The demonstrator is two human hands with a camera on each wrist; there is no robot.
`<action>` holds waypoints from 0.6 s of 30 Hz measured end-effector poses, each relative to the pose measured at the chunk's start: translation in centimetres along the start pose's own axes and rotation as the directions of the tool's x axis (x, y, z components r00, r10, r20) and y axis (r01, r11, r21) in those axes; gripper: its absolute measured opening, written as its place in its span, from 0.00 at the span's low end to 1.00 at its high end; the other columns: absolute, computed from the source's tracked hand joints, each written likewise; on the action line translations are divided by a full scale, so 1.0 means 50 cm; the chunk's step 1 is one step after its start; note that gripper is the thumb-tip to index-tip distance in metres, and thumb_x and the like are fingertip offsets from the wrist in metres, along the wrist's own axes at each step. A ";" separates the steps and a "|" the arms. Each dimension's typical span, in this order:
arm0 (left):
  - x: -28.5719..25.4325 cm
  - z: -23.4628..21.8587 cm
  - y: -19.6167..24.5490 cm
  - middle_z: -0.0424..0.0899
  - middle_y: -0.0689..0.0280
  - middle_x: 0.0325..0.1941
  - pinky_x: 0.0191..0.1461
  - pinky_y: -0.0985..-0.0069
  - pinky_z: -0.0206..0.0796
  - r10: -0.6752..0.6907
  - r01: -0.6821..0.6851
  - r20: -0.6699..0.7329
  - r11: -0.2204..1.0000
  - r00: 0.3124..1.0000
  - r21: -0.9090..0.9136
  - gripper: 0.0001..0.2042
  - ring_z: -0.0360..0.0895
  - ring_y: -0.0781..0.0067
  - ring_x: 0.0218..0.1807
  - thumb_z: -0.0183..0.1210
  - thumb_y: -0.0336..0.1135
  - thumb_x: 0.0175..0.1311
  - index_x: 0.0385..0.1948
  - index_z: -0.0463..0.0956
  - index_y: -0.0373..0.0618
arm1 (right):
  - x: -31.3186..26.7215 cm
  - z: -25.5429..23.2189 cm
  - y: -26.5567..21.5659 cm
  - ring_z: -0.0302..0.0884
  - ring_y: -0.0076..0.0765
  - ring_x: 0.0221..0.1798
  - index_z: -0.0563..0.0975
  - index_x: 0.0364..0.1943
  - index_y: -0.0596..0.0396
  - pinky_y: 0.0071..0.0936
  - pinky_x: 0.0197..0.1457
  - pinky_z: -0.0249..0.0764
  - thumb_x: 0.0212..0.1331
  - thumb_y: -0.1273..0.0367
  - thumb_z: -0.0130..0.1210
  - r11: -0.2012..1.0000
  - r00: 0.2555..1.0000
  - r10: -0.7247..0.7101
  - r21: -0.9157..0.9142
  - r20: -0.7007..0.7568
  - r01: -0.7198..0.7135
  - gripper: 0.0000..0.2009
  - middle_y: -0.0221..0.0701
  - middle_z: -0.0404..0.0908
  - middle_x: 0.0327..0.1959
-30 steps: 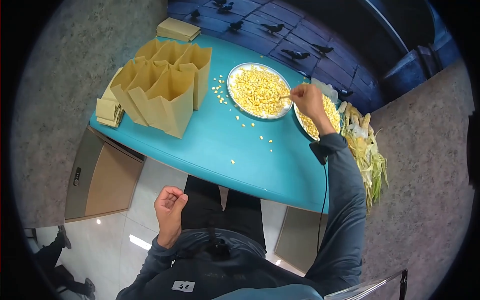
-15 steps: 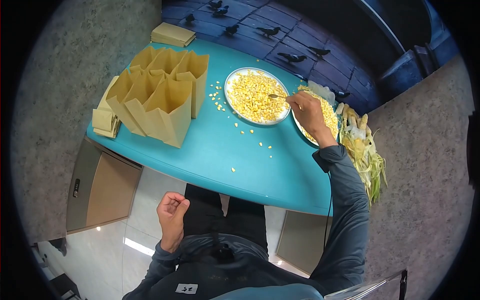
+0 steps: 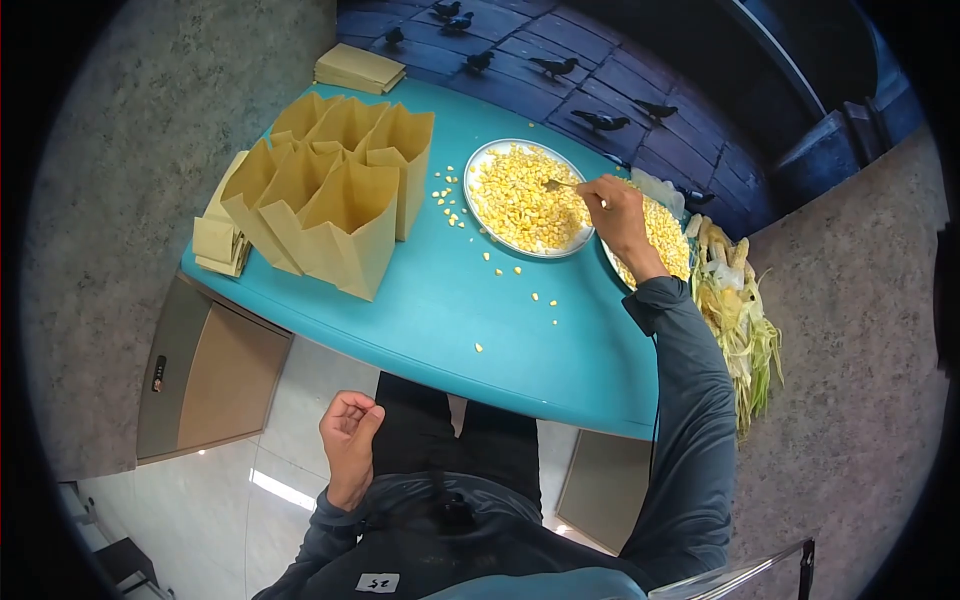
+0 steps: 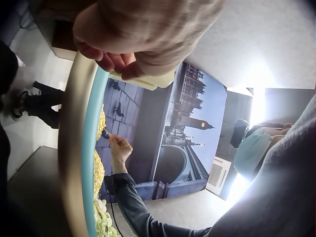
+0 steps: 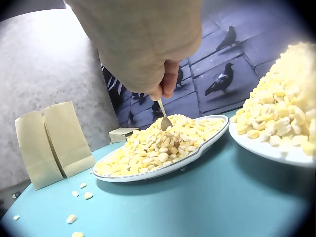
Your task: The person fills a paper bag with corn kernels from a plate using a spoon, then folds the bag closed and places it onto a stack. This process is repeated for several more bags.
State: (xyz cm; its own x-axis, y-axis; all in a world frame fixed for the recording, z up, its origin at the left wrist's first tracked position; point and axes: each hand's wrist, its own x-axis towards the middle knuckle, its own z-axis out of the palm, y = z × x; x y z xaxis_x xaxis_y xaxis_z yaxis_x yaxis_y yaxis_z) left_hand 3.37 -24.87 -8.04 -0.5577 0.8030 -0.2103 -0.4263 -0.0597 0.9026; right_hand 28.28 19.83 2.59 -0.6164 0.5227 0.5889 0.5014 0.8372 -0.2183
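The right hand [image 3: 618, 215] pinches a small metal spoon [image 3: 560, 184] over a white plate [image 3: 474, 208] heaped with yellow corn kernels [image 3: 520, 190]. In the right wrist view, the bowl of the spoon [image 5: 166, 123] touches the top of the pile, and the right hand [image 5: 143, 44] is above it. The left hand [image 3: 350, 450] is away from the table, in front of the lap, with fingers loosely curled and nothing visible in them. In the left wrist view the left hand [image 4: 143, 37] hangs near the table edge.
Several open paper bags [image 3: 350, 235] stand at the left of the table [image 3: 450, 320]. Folded bags [image 3: 358, 68] lie at the back left, others [image 3: 218, 240] at the left edge. A second plate of corn [image 3: 665, 235] and husks [image 3: 735, 320] are at the right. Loose kernels lie between.
The spoon has moved from the right side of the near pile toward its middle, then stays over the pile. The left hand stays loosely curled. The head view has shifted slightly.
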 end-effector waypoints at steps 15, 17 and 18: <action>-0.003 -0.030 -0.014 0.80 0.71 0.41 0.49 0.84 0.67 0.004 -0.005 -0.039 1.000 0.999 -0.028 0.07 0.76 0.86 0.42 0.64 0.19 0.71 0.44 0.78 0.41 | -0.058 -0.051 -0.100 0.89 0.38 0.35 0.88 0.36 0.57 0.32 0.38 0.81 0.59 0.82 0.69 0.995 0.998 -0.061 0.074 0.000 0.061 0.06 0.36 0.90 0.34; -0.002 -0.020 -0.013 0.80 0.71 0.40 0.49 0.84 0.67 0.015 -0.016 -0.024 1.000 1.000 -0.019 0.07 0.76 0.86 0.42 0.64 0.19 0.71 0.43 0.78 0.41 | -0.052 -0.035 -0.091 0.88 0.40 0.35 0.88 0.36 0.57 0.33 0.37 0.80 0.59 0.82 0.68 0.995 0.997 -0.070 0.072 -0.032 0.072 0.06 0.36 0.88 0.33; -0.003 -0.017 -0.011 0.80 0.71 0.40 0.49 0.84 0.67 0.028 -0.028 -0.007 1.000 1.000 -0.007 0.07 0.76 0.86 0.42 0.64 0.19 0.71 0.43 0.78 0.41 | -0.046 -0.024 -0.087 0.87 0.42 0.34 0.88 0.36 0.57 0.34 0.37 0.80 0.59 0.81 0.68 0.994 0.995 -0.078 0.070 -0.067 0.083 0.05 0.36 0.87 0.32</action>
State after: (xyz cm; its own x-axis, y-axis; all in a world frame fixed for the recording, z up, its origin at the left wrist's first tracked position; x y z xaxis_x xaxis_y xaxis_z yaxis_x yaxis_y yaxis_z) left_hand 3.07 -25.44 -8.82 -0.5741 0.7970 -0.1874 -0.4154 -0.0863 0.9055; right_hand 28.22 14.81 3.11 -0.6115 0.4439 0.6550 0.4051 0.8867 -0.2228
